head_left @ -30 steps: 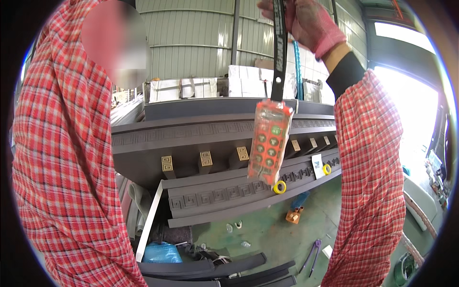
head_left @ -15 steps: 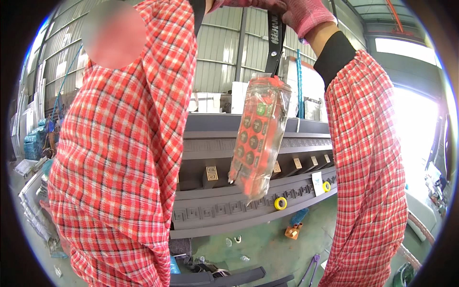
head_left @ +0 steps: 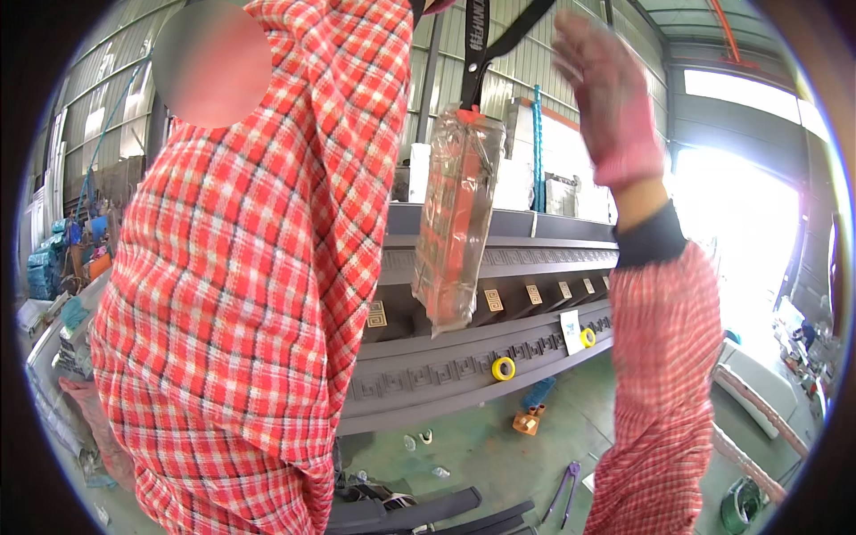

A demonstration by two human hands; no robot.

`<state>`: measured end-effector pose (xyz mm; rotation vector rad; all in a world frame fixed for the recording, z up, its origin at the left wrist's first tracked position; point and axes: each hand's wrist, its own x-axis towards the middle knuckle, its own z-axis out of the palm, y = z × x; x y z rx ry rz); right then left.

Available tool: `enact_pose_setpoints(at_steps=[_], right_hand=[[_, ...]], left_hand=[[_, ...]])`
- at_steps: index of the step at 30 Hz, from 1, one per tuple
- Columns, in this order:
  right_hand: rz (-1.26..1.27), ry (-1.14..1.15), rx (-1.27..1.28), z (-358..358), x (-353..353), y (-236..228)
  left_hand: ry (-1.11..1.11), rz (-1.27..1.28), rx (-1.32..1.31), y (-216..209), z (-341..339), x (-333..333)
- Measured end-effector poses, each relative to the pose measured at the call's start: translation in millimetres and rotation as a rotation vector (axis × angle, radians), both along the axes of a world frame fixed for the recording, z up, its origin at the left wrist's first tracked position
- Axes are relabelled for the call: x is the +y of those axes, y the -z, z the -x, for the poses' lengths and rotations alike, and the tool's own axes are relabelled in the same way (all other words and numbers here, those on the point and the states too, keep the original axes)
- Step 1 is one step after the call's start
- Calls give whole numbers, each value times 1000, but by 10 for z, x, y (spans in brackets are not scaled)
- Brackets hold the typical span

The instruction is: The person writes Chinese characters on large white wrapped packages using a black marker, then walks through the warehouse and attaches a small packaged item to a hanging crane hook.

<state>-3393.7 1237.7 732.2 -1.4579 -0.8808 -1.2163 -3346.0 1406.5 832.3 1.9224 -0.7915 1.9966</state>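
Observation:
A red crane remote control point(head_left: 456, 218) wrapped in clear plastic hangs upright in front of me, its side turned toward me. It dangles from a black lanyard point(head_left: 477, 67) with pale lettering, which splits into two bands and runs out past the top edge. Only a sliver of my left hand point(head_left: 437, 5), in a pink glove, shows at the top edge beside the lanyard; its fingers are out of sight. My right hand point(head_left: 615, 102), in a pink glove with a greyish palm, is raised to the right of the lanyard, apart from it. Its fingers are stretched out, somewhat blurred, holding nothing.
Behind the remote lies a long dark-grey moulded beam point(head_left: 464, 370) with square spiral patterns. Two yellow tape rolls point(head_left: 504, 368) and a white paper point(head_left: 571, 332) rest on it. Purple-handled pliers point(head_left: 562, 490) and an orange-brown piece point(head_left: 526, 423) are on the green floor.
My right hand has let go of the lanyard and moved right and down, opening. The remote has swung slightly left and up and turned, hiding its buttons. My left hand has mostly left view.

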Motion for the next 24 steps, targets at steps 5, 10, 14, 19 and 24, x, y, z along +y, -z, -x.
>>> enact_pose_setpoints(at_steps=[5,10,14,19,24], right_hand=[[24,-156,467,-253,130,1344],[-110,-691,702,-267,275,1752],[-76,-680,647,-360,227,1807],[-64,-691,640,-278,276,1755],[-63,-621,645,-51,414,1656]], left_hand=[[15,14,-16,23,5,-61],[20,14,-25,61,11,-47],[14,12,-26,61,30,-22],[11,9,-25,66,49,-25],[0,3,-20,75,58,-26]])
